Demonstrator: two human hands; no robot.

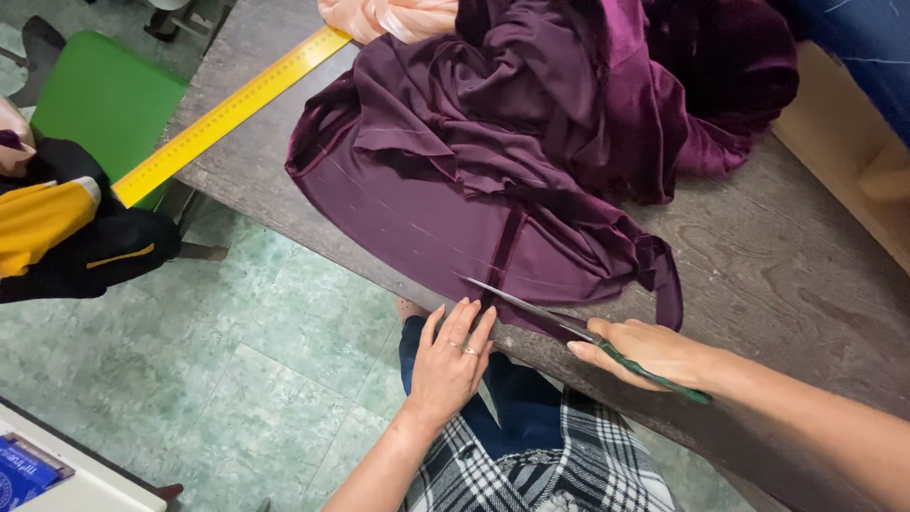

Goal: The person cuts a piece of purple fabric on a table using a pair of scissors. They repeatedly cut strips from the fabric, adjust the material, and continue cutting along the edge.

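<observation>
Purple fabric (427, 204) hangs over the table edge (284, 223); left hand (447, 365), fingers spread, should press it flat while right hand (645, 353), fingers closed around scissors (550, 318), cuts steadily.

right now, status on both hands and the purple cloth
Right hand gripping green-handled scissors, blades at purple fabric edge. Left hand flat beside the blades. Yellow ruler off to the side.

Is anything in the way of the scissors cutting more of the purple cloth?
Nothing visible. The scissors in the right hand lie on the purple cloth, blades pointing along flat cloth. The left hand rests at the cloth's edge, beside the blades, not across them.
</observation>
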